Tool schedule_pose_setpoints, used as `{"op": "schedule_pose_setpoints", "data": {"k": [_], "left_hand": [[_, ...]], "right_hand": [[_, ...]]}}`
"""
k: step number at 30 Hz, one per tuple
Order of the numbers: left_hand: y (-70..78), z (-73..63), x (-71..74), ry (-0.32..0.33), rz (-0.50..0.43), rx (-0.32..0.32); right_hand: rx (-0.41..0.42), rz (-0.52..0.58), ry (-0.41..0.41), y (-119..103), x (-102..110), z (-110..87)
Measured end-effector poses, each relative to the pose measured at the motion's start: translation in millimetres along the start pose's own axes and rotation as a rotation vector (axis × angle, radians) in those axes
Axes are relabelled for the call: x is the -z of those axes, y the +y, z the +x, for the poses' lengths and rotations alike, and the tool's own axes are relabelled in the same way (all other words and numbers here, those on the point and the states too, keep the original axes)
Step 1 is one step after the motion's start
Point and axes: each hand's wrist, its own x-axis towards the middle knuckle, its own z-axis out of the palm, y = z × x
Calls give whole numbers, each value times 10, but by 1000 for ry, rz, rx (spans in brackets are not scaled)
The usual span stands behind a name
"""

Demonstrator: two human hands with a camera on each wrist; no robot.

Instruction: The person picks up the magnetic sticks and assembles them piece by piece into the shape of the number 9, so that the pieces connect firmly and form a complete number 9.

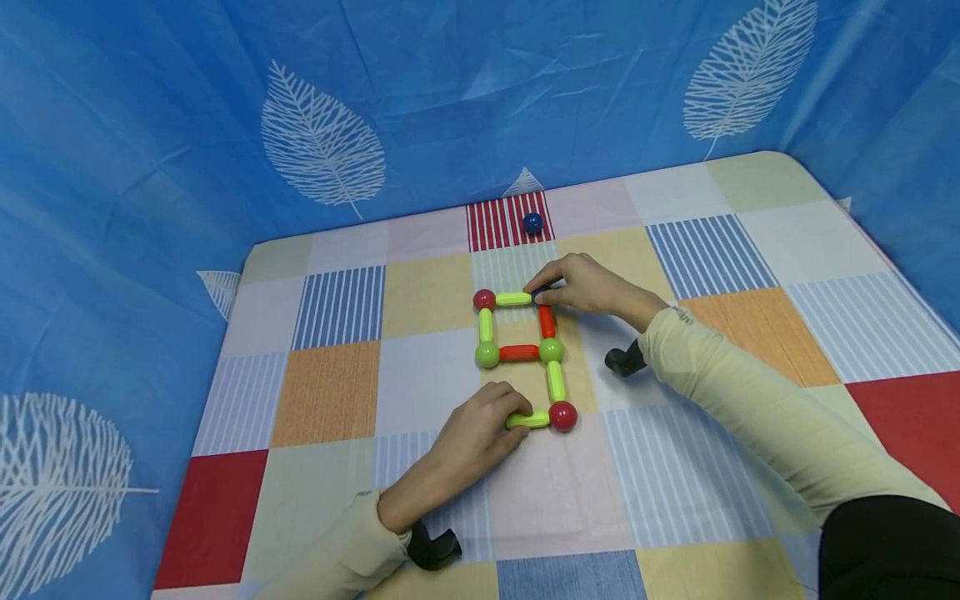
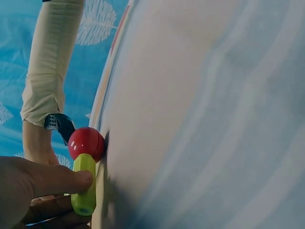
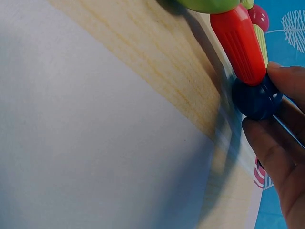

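Joined toy rods and balls lie on the table, forming a square with a tail toward me. The square has a red ball (image 1: 484,299) at its far left, green balls at its two near corners and a dark blue ball (image 3: 258,98) at its far right. My right hand (image 1: 588,286) pinches that blue ball, where a red rod (image 3: 239,45) meets it. Below the square, a yellow-green rod (image 1: 555,381) leads to another red ball (image 1: 562,416). My left hand (image 1: 480,425) pinches the yellow-green rod (image 2: 84,183) attached to this ball, thumb on top.
A loose dark blue ball (image 1: 532,223) sits near the table's back edge. The table is covered by a patchwork cloth (image 1: 330,479). Behind it hangs a blue curtain (image 1: 465,100) with white leaf prints. Black straps show at both wrists.
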Motion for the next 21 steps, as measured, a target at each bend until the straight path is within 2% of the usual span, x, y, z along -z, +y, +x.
{"op": "schedule_pose_setpoints", "data": {"k": [6,21], "left_hand": [[-1,-13,-25,11,0,6],[-22,-35,-30,34,9,-23]], "right_hand": [[-11,0,-7,-6,10,5],[5,-8,-8,-2,15,11]]}}
